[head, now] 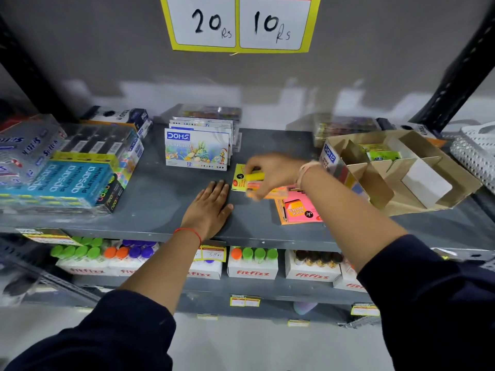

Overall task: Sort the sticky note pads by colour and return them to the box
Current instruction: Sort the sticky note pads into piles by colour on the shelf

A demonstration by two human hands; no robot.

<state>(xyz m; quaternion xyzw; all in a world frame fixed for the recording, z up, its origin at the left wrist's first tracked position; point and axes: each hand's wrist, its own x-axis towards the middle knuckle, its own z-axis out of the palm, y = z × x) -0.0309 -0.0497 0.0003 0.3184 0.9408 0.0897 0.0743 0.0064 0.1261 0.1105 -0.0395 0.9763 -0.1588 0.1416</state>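
Resting left hand (207, 207): flat on the grey shelf (166, 199), fingers spread, holding nothing.
Pink pad (300, 210): lying on the shelf, just right of the left hand, under the right forearm.
Right hand (270, 175): fingers pinched on a yellow pad (254, 179), blurred, over another yellow pad (239, 180).
Box (417, 180): cardboard, tilted, far right; green pads (380, 153) in a rear compartment.

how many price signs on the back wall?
2. The yellow-bordered white "20 Rs" price sign hangs at top centre of the grey back wall, and the matching "10 Rs" price sign sits directly beside it on the right. Their tops are cut off by the frame.
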